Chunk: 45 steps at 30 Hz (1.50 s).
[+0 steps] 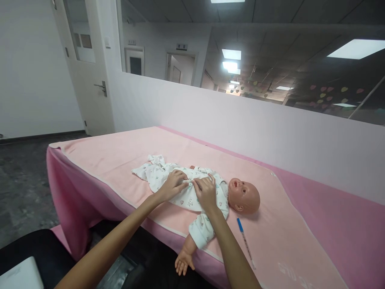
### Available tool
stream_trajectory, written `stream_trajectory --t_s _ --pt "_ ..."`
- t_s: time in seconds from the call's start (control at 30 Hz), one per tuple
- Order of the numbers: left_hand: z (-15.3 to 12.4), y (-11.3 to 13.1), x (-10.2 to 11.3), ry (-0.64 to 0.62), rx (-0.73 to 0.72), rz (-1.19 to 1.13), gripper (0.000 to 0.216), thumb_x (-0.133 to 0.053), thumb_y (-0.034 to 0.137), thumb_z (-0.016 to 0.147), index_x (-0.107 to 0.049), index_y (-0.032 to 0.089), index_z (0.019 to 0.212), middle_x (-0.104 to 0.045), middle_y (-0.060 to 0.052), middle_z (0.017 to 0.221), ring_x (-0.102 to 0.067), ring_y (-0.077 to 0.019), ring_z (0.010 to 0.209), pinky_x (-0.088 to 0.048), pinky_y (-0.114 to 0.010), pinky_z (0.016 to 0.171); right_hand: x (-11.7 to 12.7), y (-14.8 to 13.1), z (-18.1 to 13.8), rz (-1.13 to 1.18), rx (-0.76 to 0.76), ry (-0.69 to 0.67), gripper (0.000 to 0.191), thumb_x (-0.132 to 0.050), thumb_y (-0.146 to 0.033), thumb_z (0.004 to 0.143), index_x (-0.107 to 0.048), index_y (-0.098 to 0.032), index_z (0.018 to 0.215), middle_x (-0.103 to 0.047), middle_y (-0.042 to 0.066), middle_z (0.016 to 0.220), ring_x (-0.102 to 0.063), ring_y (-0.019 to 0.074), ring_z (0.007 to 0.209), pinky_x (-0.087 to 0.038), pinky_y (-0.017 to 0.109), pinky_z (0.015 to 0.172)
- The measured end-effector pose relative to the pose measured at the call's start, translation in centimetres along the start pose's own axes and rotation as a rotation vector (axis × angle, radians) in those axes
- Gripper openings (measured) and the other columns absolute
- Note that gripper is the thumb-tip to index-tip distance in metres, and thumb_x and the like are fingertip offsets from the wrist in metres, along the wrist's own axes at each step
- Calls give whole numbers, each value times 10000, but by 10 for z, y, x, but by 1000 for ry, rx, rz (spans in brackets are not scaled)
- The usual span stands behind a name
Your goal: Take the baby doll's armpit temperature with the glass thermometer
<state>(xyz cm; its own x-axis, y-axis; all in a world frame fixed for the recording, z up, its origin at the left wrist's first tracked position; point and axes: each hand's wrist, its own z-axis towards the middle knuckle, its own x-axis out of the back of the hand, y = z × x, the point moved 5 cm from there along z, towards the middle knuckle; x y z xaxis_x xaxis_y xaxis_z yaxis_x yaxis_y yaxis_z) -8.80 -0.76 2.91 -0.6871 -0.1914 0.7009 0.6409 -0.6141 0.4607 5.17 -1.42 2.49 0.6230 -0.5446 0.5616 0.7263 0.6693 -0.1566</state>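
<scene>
A baby doll (244, 196) lies on its back, its head to the right, dressed in a white printed baby outfit (192, 198). Over the doll's belly, my left hand (173, 184) pinches a thin white tie or edge of the outfit. My right hand (206, 192) meets it from the right, thumb and fingers closed on the same white strip at the chest. The two hands are only a little apart. One doll arm (187, 253) hangs out over the near edge of the table, below my right forearm.
A pink blanket (114, 160) covers the table over a darker pink cloth (66, 192). Right of my forearm lies a thermometer-like stick with a blue cap (240, 225). A white wall with a window stands behind, a door (90, 80) at left. A white object (22, 275) sits at lower left.
</scene>
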Motion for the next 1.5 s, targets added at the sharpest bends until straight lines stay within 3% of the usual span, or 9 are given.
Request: stream_trajectory --t_s 0.27,0.5,0.63,0.77,0.87,1.0,1.13,1.33,1.5 --pt "-6 3 1 -82 -16 64 411 -334 455 879 -442 180 593 -448 10 592 -429 -140 606 -346 -266 597 0 0 0 -7 3 0 192 -443 -248 873 -601 -206 773 -601 -18 667 -530 112 691 -268 360 989" --pt "-7 -1 9 -40 -19 59 406 -406 474 844 -501 179 583 -509 -10 636 -461 -159 686 -362 -270 652 -1 1 0 -46 -9 11 186 -449 -218 848 -591 -196 730 -576 -11 643 -513 123 686 -291 346 964" --pt "-10 -8 8 -63 69 14 450 -387 495 842 -444 169 538 -442 13 552 -424 -129 580 -335 -248 568 -2 2 0 -74 -12 14 203 -437 -217 849 -582 -193 710 -561 -6 628 -502 127 675 -300 342 944" --pt "-11 -16 6 -55 152 -69 377 -368 475 851 -530 177 686 -491 28 596 -445 -115 556 -322 -231 535 -3 4 -1 -76 -27 14 194 -442 -206 843 -580 -192 707 -561 -5 635 -501 128 679 -295 342 941" --pt "-12 -24 8 -33 200 21 284 -396 425 838 -563 199 801 -440 54 493 -410 -112 469 -302 -237 510 -3 4 -2 -93 -13 18 164 -463 -196 820 -584 -194 709 -554 -1 645 -492 136 688 -296 345 926" --pt "-10 -27 15 97 142 270 178 -419 316 816 -558 205 829 -475 41 510 -471 -144 547 -358 -302 675 0 5 -3 -161 -57 54 176 -439 -161 817 -594 -188 738 -538 21 662 -471 153 690 -330 325 809" --pt "-9 -17 14 191 61 376 143 -423 260 816 -549 211 863 -563 -2 659 -518 -178 689 -352 -331 740 4 10 -4 -200 -182 91 200 -416 -169 839 -587 -182 735 -528 36 686 -472 168 711 -319 306 700" --pt "7 9 -3 146 8 226 206 -346 271 875 -542 207 875 -608 -22 811 -540 -182 789 -366 -322 742 10 15 3 -56 -263 107 236 -362 -196 873 -592 -180 820 -585 52 786 -504 173 771 -359 299 719" --pt "40 37 -21 95 -27 38 269 -317 293 893 -568 203 851 -632 -20 807 -560 -173 780 -385 -315 758 58 15 -12 47 -388 275 243 -373 -269 864 -591 -174 916 -624 81 911 -544 201 890 -403 328 786"
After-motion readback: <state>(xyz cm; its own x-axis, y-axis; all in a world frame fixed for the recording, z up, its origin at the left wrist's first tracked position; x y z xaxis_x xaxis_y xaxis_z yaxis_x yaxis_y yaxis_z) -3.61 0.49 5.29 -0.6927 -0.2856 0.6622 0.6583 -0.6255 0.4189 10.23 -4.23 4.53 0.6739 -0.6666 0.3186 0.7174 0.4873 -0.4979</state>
